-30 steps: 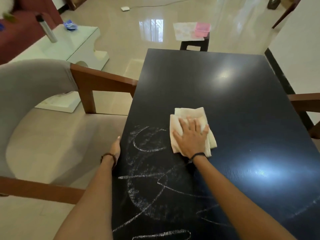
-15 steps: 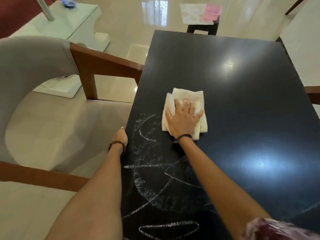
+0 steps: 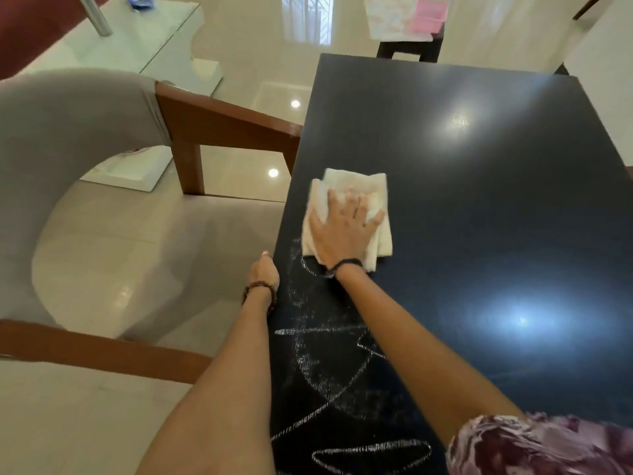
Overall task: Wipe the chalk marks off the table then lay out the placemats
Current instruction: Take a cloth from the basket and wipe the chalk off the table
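Here, right hand (image 3: 344, 231) fingers spread flat on cloth (image 3: 356, 186), left hand (image 3: 264, 270) fingers curled over table (image 3: 479, 217) edge, chalk marks (image 3: 325, 371)

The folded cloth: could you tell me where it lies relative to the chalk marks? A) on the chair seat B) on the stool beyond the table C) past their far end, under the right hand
C: the right hand presses flat on the cloth, just beyond the chalk marks.

glossy pale tile floor (image 3: 246, 36) mirrors a window; grey wood-armed chair (image 3: 85, 138), perhaps a glass side table (image 3: 144, 46).
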